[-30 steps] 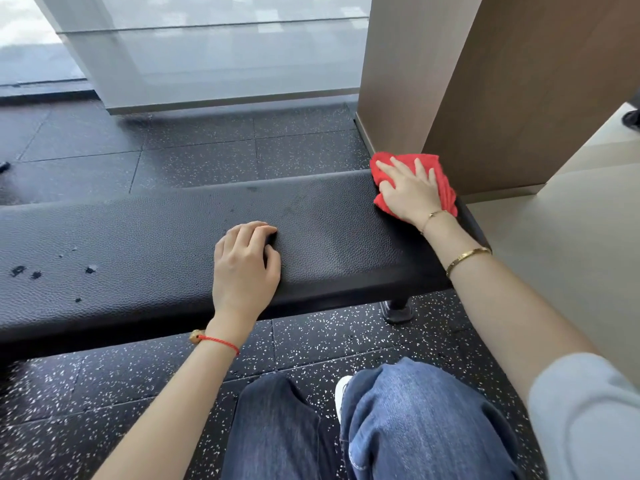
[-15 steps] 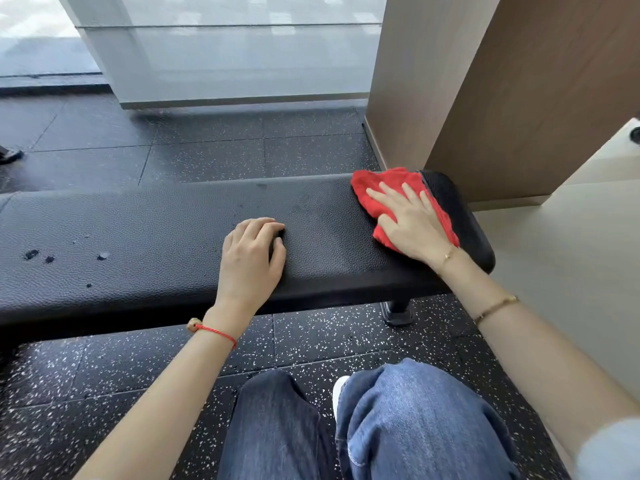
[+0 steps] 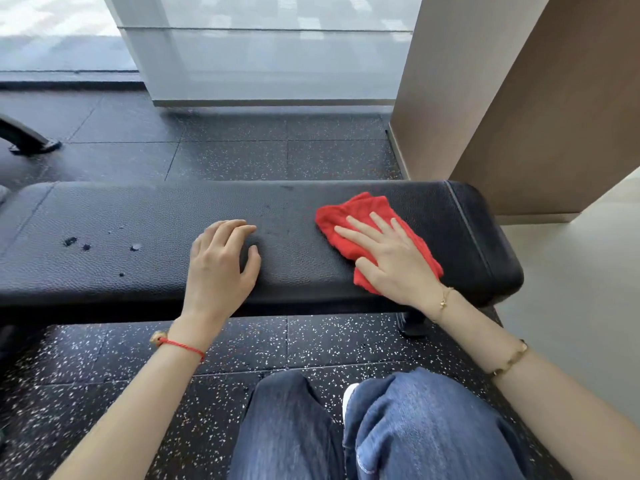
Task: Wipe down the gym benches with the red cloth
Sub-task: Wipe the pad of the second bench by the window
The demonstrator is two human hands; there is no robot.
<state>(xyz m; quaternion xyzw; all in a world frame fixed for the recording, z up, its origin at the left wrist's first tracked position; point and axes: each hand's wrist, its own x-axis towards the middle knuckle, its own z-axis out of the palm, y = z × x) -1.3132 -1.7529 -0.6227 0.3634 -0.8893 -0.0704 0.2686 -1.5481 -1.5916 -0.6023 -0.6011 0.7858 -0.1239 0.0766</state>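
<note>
Flat right hand (image 3: 391,261) presses crumpled red cloth (image 3: 360,216).

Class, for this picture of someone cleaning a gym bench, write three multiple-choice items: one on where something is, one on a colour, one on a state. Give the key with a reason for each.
1. Where does the red cloth lie?
A. on the floor
B. on the bench, toward its right end
C. over the knee

2. What colour is the string bracelet on the left wrist?
A. red
B. blue
C. white

3. How is the right hand placed?
A. clenched in a fist in the air
B. flat, fingers spread, pressing the cloth
C. hanging at the side

Key: B, the cloth sits on the black bench pad near its rounded right end; A, a thin red string circles that wrist; B, straight spread fingers lie on top of the cloth.
</note>
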